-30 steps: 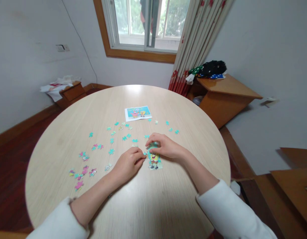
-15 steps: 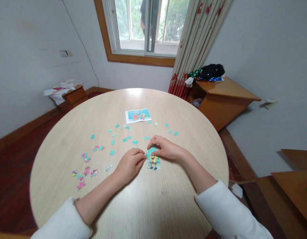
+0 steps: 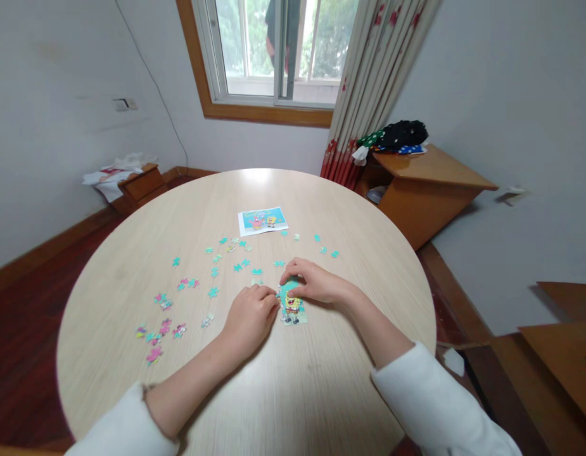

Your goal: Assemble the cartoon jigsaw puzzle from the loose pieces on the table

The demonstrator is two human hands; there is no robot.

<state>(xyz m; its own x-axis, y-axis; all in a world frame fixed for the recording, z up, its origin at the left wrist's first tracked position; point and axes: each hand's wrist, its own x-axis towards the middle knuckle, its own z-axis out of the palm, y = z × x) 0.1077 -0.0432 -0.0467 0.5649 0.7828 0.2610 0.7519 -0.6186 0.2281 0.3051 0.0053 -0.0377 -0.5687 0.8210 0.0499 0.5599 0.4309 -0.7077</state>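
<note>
A partly joined jigsaw puzzle point(image 3: 293, 311) lies flat on the table, showing a yellow square cartoon figure on a teal ground. My right hand point(image 3: 316, 282) arches over its upper part, thumb and fingers gripping it and hiding some of it. At the puzzle's left edge, my left hand point(image 3: 253, 316) is closed, its fingertips pinched on a small jigsaw piece that is mostly hidden. Just beyond the left knuckles lie a teal jigsaw piece point(image 3: 257, 272) and a pale one point(image 3: 257, 282).
Loose teal, pink and pale pieces are scattered across the left and far middle, among them a pink piece point(image 3: 154, 355). A printed picture card point(image 3: 263, 221) lies farther back on the round table point(image 3: 331, 392). A wooden cabinet point(image 3: 435, 168) with cloths stands beyond the right edge.
My left hand has rolled slightly and its fingers have curled in more at the puzzle's left edge, uncovering the pale piece behind it. My right hand stays nearly still on the puzzle.
</note>
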